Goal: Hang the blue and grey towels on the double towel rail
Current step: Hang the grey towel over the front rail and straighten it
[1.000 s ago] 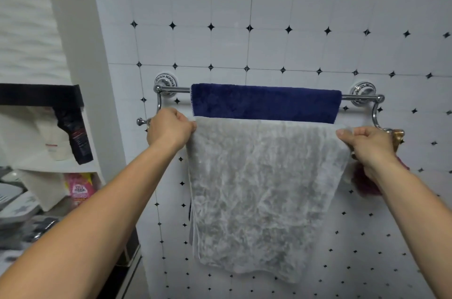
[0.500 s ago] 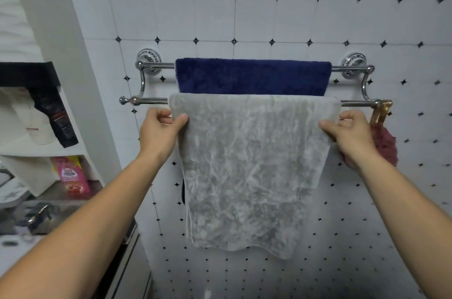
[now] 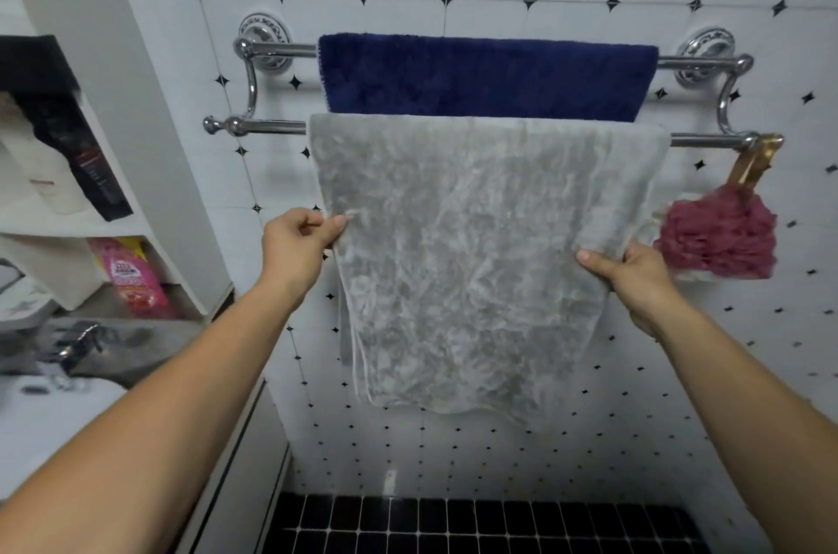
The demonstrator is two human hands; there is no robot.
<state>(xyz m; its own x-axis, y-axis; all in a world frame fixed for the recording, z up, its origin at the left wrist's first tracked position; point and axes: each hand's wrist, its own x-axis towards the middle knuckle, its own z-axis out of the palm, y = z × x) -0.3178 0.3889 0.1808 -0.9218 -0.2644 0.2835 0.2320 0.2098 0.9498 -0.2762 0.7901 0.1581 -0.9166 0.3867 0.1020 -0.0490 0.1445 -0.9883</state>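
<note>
A chrome double towel rail (image 3: 267,127) is fixed to the white tiled wall. The dark blue towel (image 3: 485,77) hangs over its back bar. Over the front bar drapes the grey towel (image 3: 471,254), reaching well below the rail. My left hand (image 3: 297,242) pinches the grey towel's left edge partway down. On the other side, my right hand (image 3: 635,277) grips its right edge at about the same height. Both arms reach up from the bottom corners.
A dark red bath puff (image 3: 721,236) hangs from a brass clip at the front bar's right end. To the left are white shelves with a black tube (image 3: 86,163) and a pink packet (image 3: 131,277). Black floor tiles (image 3: 476,526) lie below.
Both hands have slid down from the front bar along the grey towel's side edges. The view has tipped down, so the rail sits lower and closer.
</note>
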